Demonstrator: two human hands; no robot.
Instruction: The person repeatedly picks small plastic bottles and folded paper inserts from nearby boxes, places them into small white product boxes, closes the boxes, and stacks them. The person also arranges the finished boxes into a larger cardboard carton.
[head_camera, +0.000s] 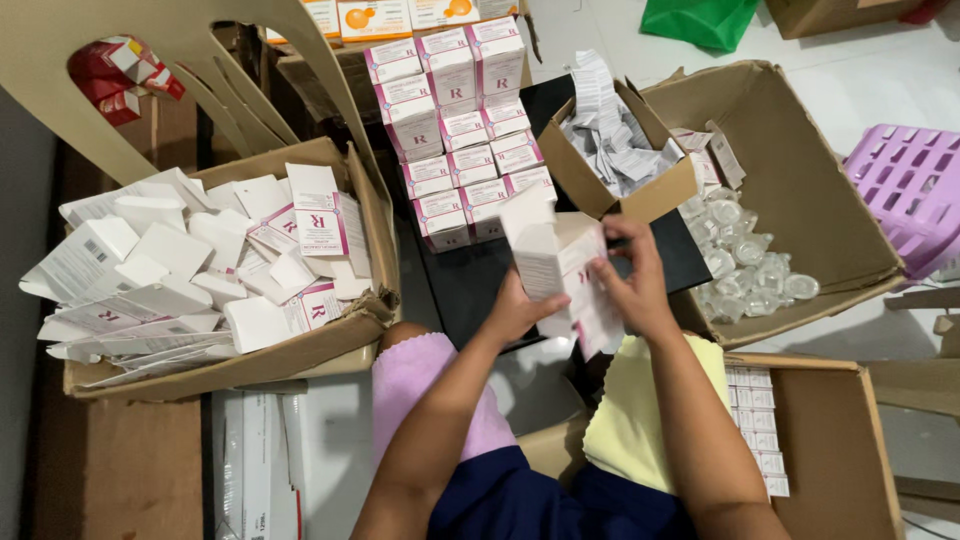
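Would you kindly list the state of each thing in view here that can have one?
Small white carton: open at the top, held in both hands.
Left hand: gripping the carton.
Right hand: gripping the carton.
Finished pink-and-white boxes: closed, stacked in rows.
Flat cartons: unfolded, heaped in an open box.
Leaflet box: open, filled with folded leaflets.
Clear jars: piled loose in an open box.

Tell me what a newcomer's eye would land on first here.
First, both hands at centre, the left hand and right hand, gripping a white and pink carton with its flap open. Behind them stands a neat block of matching filled cartons. At left, a cardboard box overflows with flat unfolded cartons; at right, clear small jars lie in another box.
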